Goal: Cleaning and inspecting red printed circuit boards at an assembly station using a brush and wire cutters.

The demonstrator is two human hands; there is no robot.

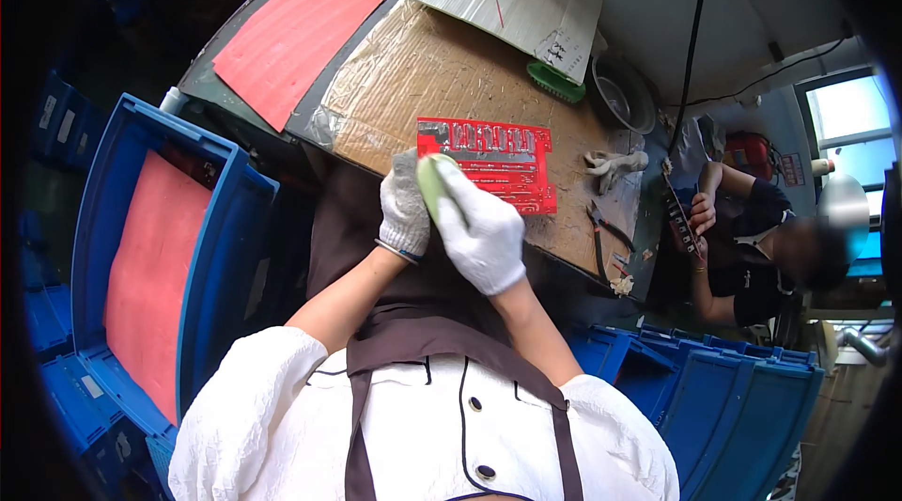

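A red circuit board [507, 180] with silvery metal patches is tilted over the near edge of the cardboard-covered table. My left hand [404, 210], in a greyish knitted glove, is closed at the board's left edge; its fingertips are partly hidden. In a white glove, my right hand [484, 233] grips a light-green oblong block [433, 189] and holds it against the board's lower left part. The block's underside is out of sight, so its exact kind is unclear.
Cardboard [385, 87] covers the table, with a red sheet [310, 26], white panel [521, 3], green brush [555, 83], metal bowl [622, 92], glove [615, 167] and pliers [606, 238]. Blue crates [197, 313] flank me. At right, another person's hands [702, 214] hold a board.
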